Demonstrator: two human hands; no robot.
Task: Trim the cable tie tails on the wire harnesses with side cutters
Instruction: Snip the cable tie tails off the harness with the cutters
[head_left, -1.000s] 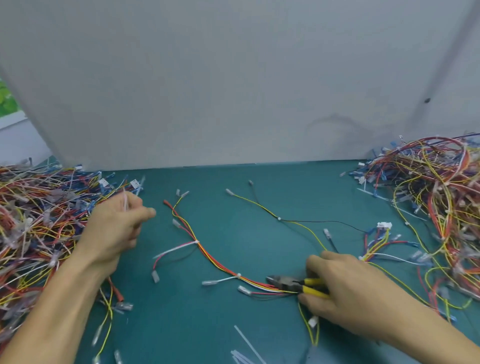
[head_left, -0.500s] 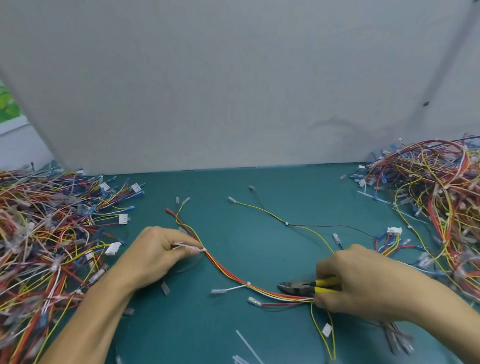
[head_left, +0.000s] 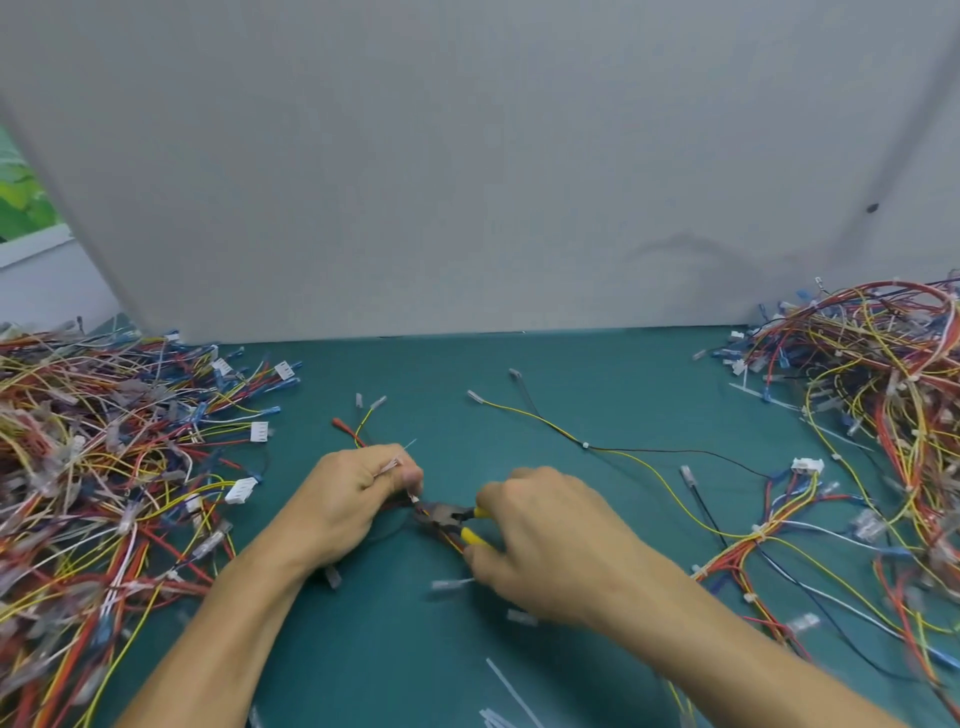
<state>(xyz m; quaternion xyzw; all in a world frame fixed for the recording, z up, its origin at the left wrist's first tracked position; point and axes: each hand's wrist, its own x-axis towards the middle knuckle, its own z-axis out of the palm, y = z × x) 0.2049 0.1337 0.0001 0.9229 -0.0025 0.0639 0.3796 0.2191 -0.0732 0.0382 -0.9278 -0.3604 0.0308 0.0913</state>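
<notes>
A wire harness (head_left: 358, 434) of red, yellow and black wires lies across the middle of the green table (head_left: 597, 384). My left hand (head_left: 353, 499) grips the harness, and a thin white cable tie tail (head_left: 410, 444) sticks up past its knuckles. My right hand (head_left: 540, 540) holds the yellow-handled side cutters (head_left: 447, 517). The cutters' dark jaws are open and point left, right at my left thumb, where a cable tie on the harness sits. The part of the harness under both hands is hidden.
A big tangle of harnesses (head_left: 93, 478) covers the left side of the table and another pile (head_left: 872, 415) the right. A grey panel (head_left: 467, 156) stands along the back. Cut white tie tails (head_left: 504, 696) lie near the front edge. A yellow and black wire pair (head_left: 587, 447) crosses the middle.
My left hand has gathered the harness and moved right toward the middle. My right hand has brought the cutters left and up until the jaws meet the harness at my left thumb.
</notes>
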